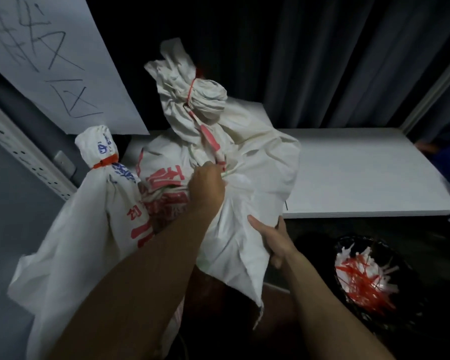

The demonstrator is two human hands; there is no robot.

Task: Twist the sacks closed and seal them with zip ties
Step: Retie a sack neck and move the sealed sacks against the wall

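Three white sacks stand in front of me. The left sack (70,229), with blue print, has its neck tied by a red zip tie (105,161). The back sack (192,100) is twisted shut with a red zip tie (190,90), whose long tail hangs down. The front sack (244,203) has red print. My left hand (207,187) is closed on the gathered cloth of the front sack by the hanging tail. My right hand (273,236) grips the sack's loose lower cloth.
A white board (361,172) lies flat at right behind the sacks. A black basket (369,276) of cut red and white ties sits at lower right. A paper sign (50,61) hangs at upper left. Dark curtains close the back.
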